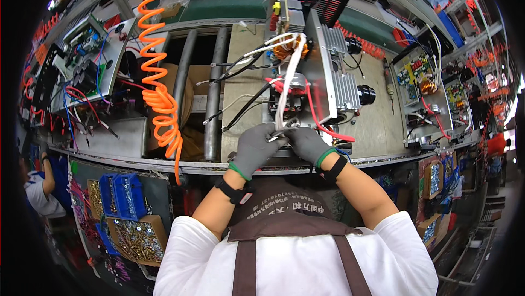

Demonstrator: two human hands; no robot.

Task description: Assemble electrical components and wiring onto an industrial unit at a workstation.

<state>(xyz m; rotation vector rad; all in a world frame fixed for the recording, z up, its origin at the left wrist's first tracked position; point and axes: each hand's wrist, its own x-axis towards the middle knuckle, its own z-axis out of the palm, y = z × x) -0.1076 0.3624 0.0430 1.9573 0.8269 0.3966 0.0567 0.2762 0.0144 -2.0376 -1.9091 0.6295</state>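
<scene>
My left hand (254, 147) and my right hand (309, 144), in grey gloves with green cuffs, meet at the near edge of an open electronic assembly. Their fingers are closed around the lower ends of thick white cables (290, 82); the exact grip is partly hidden. The cables come down from a copper-coloured toroid coil (290, 48). Beside them stands an upright metal panel (322, 66) with finned heat sinks (344, 91) on its right. A red cable (314, 111) loops close by my right hand. Black cables (243, 111) with bare terminals spread out to the left.
An orange coiled hose (156, 66) hangs left of the assembly, before metal rollers (214, 93). More open assemblies stand left (90, 66) and right (429, 93). A screwdriver-like tool (390, 85) lies at right. Blue bins (123, 196) and a cardboard box of screws (136, 238) sit below left.
</scene>
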